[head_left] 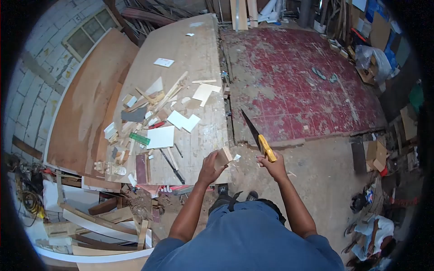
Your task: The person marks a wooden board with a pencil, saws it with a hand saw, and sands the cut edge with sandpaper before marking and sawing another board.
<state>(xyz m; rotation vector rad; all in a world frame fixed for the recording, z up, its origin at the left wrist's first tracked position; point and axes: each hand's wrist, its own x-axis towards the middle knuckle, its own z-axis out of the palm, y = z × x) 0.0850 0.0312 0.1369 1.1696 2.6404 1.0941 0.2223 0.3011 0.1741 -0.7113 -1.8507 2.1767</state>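
Observation:
My left hand is closed around a small wooden block at the right edge of the worktable. A small white chip shows beside the block's end. In my right hand is the yellow handle of a handsaw. The saw's dark blade points up and away to the left, over the floor and apart from the block. Left of my left hand, a dark long-handled tool lies on the worktable.
White board pieces, wood strips and a green object litter the table. Scrap timber is piled at lower left. Sandals lie on the red tiled floor. Another person is at lower right, near cardboard boxes.

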